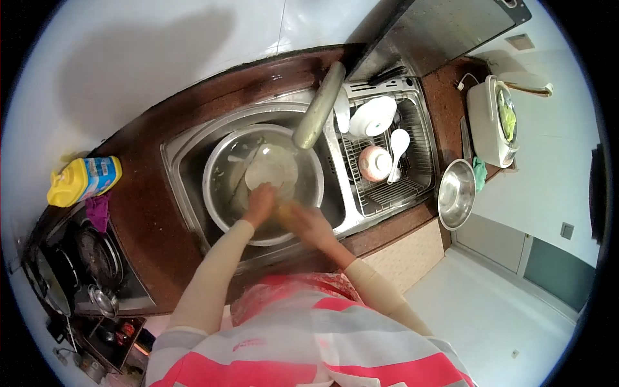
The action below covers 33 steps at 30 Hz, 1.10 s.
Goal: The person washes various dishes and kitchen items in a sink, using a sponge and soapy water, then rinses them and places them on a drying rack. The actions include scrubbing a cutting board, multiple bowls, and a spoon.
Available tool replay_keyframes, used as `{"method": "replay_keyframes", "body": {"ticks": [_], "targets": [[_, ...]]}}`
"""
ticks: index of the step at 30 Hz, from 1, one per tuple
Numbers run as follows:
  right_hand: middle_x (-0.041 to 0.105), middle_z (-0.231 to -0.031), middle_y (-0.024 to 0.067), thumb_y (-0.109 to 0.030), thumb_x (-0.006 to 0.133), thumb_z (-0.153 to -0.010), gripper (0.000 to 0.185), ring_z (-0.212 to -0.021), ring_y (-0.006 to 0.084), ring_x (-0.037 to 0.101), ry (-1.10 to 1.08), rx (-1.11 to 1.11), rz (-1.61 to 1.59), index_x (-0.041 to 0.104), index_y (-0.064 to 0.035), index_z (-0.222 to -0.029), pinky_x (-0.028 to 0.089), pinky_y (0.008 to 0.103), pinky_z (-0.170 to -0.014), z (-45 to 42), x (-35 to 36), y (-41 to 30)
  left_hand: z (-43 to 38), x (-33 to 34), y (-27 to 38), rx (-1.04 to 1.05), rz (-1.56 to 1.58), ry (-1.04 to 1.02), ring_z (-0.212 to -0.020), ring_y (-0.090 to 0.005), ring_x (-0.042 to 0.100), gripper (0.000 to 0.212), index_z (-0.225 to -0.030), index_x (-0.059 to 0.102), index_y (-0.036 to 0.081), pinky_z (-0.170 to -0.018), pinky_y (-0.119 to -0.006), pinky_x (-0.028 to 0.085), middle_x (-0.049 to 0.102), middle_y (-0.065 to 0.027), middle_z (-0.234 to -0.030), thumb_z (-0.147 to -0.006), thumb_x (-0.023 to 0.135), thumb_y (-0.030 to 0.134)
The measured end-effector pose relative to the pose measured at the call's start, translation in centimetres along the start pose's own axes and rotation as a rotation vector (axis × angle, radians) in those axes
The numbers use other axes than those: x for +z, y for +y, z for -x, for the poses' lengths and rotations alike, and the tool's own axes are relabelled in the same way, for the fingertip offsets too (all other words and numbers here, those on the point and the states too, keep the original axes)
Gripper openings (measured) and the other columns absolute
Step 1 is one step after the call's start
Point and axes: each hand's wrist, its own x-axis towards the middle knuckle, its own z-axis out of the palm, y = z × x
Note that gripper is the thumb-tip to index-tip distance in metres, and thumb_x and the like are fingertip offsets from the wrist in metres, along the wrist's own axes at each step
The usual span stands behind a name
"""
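Observation:
A large round metal basin (209, 193) stands in the left sink bowl (191, 159), with cloudy water and dishes in it. At its near side, my left hand (261, 203) touches or grips the edge of a whitish round dish (272, 169) in the water. Blurred by motion, my right hand (312, 225) has its fingers around something yellowish, perhaps a sponge (287, 215), close to my left hand. Over the basin's upper right reaches the faucet spout (319, 106). Chopsticks or similar thin sticks (240, 179) seem to lie in the basin.
Right of the basin, a wire rack (382, 198) holds a white bowl (375, 116), a pink bowl (375, 163) and a white spoon (399, 142). A metal bowl (456, 193) sits at the counter's right edge. A yellow bottle (84, 181) and purple cloth (98, 213) are left, near the stove (130, 275).

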Motion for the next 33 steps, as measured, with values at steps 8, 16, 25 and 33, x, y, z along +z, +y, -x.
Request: {"method": "replay_keyframes", "body": {"ticks": [8,16,25,33], "targets": [[0.057,-0.109,0.0186,-0.018,0.057,-0.079,0.045,-0.09,0.0371,0.053,0.057,0.178,-0.138,0.049,-0.0076,-0.122,0.043,0.0395,-0.081,0.4,-2.2,-1.4,-3.6,2.2,-3.2,0.118,-0.461,-0.056,-0.089,-0.0247,0.052,0.016,-0.08,0.061,0.01,-0.083,-0.043,0.035,0.058,-0.0067,-0.081,-0.081,0.046,0.016],[0.056,-0.107,0.0205,-0.011,0.055,-0.078,0.045,-0.093,0.0303,0.055,0.056,0.153,-0.158,0.051,-0.0081,-0.123,0.042,0.0355,-0.083,0.5,-1.9,0.3,-1.8,0.1,0.3,0.056,-0.019,0.062,-0.076,-0.0321,0.054,0.021,-0.069,0.06,0.007,-0.079,-0.046,0.035,0.061,-0.0131,-0.078,-0.08,0.052,0.022],[0.054,-0.118,0.018,-0.018,0.057,-0.083,0.046,-0.106,0.0231,0.052,0.034,0.242,-0.128,0.047,-0.0062,-0.127,0.039,0.029,-0.09,0.6,-1.2,2.8,4.9,-8.8,3.7,-1.056,1.748,0.241,-0.084,-0.0183,0.059,0.033,-0.108,0.055,-0.004,-0.078,-0.033,0.047,0.06,-0.0094,-0.096,-0.081,0.058,0.014],[0.053,-0.119,0.0119,-0.013,0.054,-0.086,0.044,-0.104,0.0157,0.05,0.026,0.218,-0.5,0.044,-0.0001,-0.128,0.038,0.0257,-0.09,-0.2,-0.4,4.1,8.1,-9.8,4.8,-0.826,2.176,0.389,-0.093,-0.0218,0.055,0.033,-0.104,0.054,0.002,-0.081,-0.037,0.044,0.057,-0.0101,-0.104,-0.071,0.055,-0.001]]}}
